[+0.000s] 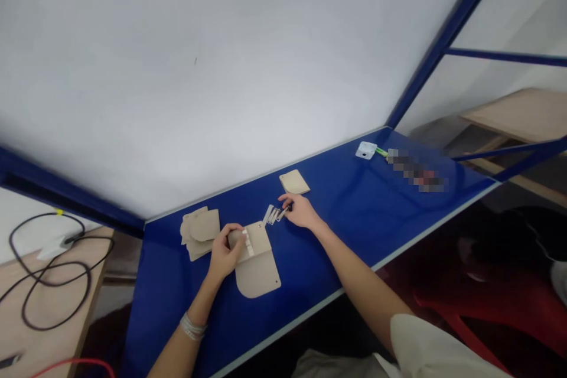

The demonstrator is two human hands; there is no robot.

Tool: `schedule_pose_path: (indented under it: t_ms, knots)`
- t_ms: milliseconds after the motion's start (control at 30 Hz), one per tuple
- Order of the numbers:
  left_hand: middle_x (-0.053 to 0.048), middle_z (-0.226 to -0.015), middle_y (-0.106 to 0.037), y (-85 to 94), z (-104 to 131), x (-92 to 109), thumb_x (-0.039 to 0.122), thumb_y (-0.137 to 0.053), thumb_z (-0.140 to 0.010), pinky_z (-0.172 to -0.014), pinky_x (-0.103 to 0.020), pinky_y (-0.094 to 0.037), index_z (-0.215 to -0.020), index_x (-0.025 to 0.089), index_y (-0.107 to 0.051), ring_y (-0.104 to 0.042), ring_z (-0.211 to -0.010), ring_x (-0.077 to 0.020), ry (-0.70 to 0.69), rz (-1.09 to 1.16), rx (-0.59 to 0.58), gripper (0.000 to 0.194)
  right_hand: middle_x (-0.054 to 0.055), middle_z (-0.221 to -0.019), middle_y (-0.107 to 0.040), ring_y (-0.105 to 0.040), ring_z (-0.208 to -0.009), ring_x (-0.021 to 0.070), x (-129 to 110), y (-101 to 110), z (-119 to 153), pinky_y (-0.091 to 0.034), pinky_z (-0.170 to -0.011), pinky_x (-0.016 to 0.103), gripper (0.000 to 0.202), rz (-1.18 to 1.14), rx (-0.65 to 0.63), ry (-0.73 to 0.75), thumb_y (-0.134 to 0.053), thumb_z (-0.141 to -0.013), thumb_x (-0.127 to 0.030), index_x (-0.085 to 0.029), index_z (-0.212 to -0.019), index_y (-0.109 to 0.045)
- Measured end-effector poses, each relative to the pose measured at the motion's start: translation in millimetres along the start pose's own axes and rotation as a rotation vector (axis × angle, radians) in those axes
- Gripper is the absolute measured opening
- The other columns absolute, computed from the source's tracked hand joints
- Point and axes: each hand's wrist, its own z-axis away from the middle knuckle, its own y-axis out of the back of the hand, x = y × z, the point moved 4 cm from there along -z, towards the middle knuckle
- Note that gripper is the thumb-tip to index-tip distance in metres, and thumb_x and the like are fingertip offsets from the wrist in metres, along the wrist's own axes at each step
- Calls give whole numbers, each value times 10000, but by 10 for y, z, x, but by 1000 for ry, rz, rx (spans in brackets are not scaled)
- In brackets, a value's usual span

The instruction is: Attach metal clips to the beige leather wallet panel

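With the open beige case [258, 276] as the centre of the clock and twelve towards the white wall [248, 82], the two hands are well apart. The case lies spread on the blue table [336, 248], with a short row of white strips [248, 243] on its upper panel. At ten o'clock the left hand [227, 250] is clamped on the edge of that panel, thumb on top beside the strips; a pale band [192, 326] circles the wrist.

The right hand [300, 211] is at one o'clock, fingers bent over the end of a few small metal pieces [273, 214], which lie fanned just off the case's top corner. A small dark bit [289, 207] shows at the fingertips — whether it is pinched or only touched, I cannot tell.

Just past that hand, also at one, lies a smaller beige piece [295, 182]. A pile of beige pieces [201, 231] sits at ten, beyond the left hand. Farther out, between one and two, is a pale blue box [366, 150]; a blurred item [414, 171] lies at two. At nine, a black cable [55, 266] coils on a wooden table [53, 339].
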Motion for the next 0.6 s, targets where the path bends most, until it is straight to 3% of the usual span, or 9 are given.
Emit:
schedule_pose_path:
  t_ms: [233,400,500,600]
  knots:
    - [-31,-773,-612,-2,-24,-25,320,-613,-743,-621,-245,-411,-810,165,-614,-532,-684,-157,43,2,-53,169,6,-803,-667,-571,-663,108,31,94,125,-432,-649,218,400,20,-183,-6,-638,-598,-81,-195,-981,-652]
    - [-31,-757,-610,-11,-27,-12,327,-621,-724,-623,-251,-415,-782,172,-622,-531,-678,-161,49,22,-56,165,7,-898,-661,-532,-589,84,9,281,385,-442,-616,232,353,39,-56,9,-657,-647,-146,-216,-992,-647]
    - [-33,-765,-618,-18,-29,-13,314,-627,-717,-621,-247,-413,-778,171,-627,-535,-679,-160,51,37,-46,155,17,-889,-651,-473,-493,62,-261,671,531,-437,-534,234,262,-68,34,34,-625,-733,-229,-197,-992,-644]
    - [-26,-747,-618,-24,-34,3,292,-634,-712,-611,-237,-401,-771,164,-630,-529,-657,-147,45,39,-45,141,24,-916,-632,-539,-581,86,-760,1311,607,-477,-563,242,254,-261,200,207,-606,-793,-287,-221,-1037,-627]
